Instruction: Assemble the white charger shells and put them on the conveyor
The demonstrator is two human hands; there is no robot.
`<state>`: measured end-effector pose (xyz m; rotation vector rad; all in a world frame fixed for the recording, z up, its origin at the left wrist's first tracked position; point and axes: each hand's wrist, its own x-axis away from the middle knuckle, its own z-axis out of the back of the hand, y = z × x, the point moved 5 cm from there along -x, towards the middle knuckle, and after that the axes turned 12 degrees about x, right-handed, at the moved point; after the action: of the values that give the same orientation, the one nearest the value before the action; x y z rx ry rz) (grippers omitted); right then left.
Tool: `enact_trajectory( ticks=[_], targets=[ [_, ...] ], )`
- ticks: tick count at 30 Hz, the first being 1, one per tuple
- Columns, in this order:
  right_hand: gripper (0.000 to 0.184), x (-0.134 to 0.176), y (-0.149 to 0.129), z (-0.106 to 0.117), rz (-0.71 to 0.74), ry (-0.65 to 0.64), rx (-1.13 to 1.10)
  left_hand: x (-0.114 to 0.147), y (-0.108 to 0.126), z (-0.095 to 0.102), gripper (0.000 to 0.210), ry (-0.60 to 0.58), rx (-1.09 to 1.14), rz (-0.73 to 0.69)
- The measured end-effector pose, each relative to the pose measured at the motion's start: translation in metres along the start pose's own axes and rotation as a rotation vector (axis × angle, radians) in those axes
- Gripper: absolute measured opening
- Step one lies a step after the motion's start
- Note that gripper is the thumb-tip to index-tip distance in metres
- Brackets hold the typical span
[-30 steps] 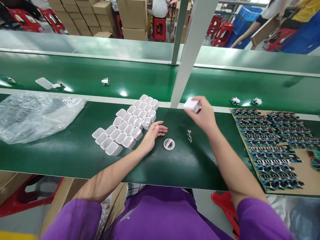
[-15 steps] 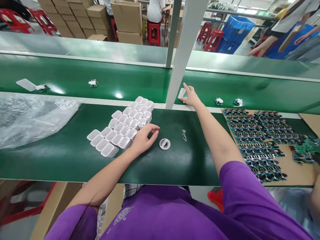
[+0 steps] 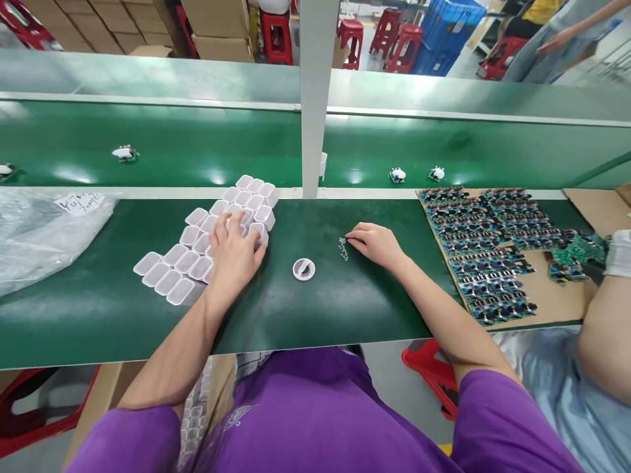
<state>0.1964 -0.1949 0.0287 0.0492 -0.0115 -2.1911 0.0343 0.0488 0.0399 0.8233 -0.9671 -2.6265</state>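
My left hand (image 3: 233, 253) reaches over a block of small white rectangular plastic cups (image 3: 185, 258), open side up, standing in rows. Its fingers are spread and touch cups near the block's right side; none is visibly lifted. My right hand (image 3: 378, 244) rests low over the table, thumb and forefinger pinched together at the edge of a little pile of tiny shiny pieces (image 3: 344, 248), perhaps screws. Whatever lies between those fingertips is too small to make out. Between my hands a round white disc with a dark, partly open centre (image 3: 303, 269) lies flat.
A metal post (image 3: 315, 98) rises at the table's back edge, a white cup (image 3: 323, 164) partly behind it. Small white-topped assemblies (image 3: 397, 175) sit on the green belt. Circuit boards (image 3: 488, 256) cover cardboard at right; a plastic bag (image 3: 44, 230) lies left. A person's arm (image 3: 611, 315) is at right.
My right hand has come back from the white cup on the belt to the tiny pieces, leaving the cup by the post. My left hand has moved left onto the cups. The view has shifted.
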Motion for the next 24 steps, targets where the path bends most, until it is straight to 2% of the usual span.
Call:
enact_trajectory(
  ticks=[5, 7, 10, 13, 14, 16, 18, 19, 21, 24],
  targets=[
    [0.029, -0.005, -0.019, 0.008, 0.061, -0.113, 0.226, -0.004, 0.021, -0.002, 0.015, -0.101, 0.099, -0.066],
    [0.028, -0.007, -0.026, 0.012, 0.087, -0.151, 0.292, -0.003, 0.024, -0.003, 0.017, -0.121, 0.202, -0.034],
    [0.028, -0.009, -0.031, 0.018, 0.099, -0.163, 0.310, -0.001, 0.019, -0.008, 0.028, -0.103, 0.486, 0.152],
    [0.025, -0.011, -0.031, 0.025, 0.066, -0.122, 0.279, 0.004, 0.017, -0.016, 0.058, -0.091, 0.933, 0.374],
    [0.023, -0.010, -0.032, 0.031, 0.049, -0.061, 0.198, 0.005, 0.018, -0.019, 0.068, -0.102, 1.067, 0.436],
    [0.018, -0.008, -0.038, 0.046, 0.027, 0.136, -0.119, 0.010, 0.023, -0.024, 0.077, -0.156, 1.257, 0.537],
    [0.017, -0.003, -0.048, 0.060, 0.020, 0.323, -0.544, 0.015, 0.029, -0.028, 0.070, -0.228, 1.360, 0.615],
    [0.018, -0.001, -0.056, 0.063, 0.015, 0.374, -0.726, 0.017, 0.031, -0.030, 0.064, -0.249, 1.394, 0.642],
    [0.019, 0.003, -0.074, 0.063, -0.016, 0.405, -0.983, 0.021, 0.034, -0.031, 0.054, -0.235, 1.452, 0.686],
    [0.016, 0.008, -0.098, 0.055, -0.071, 0.435, -1.104, 0.024, 0.034, -0.035, 0.050, -0.151, 1.536, 0.743]
  ],
)
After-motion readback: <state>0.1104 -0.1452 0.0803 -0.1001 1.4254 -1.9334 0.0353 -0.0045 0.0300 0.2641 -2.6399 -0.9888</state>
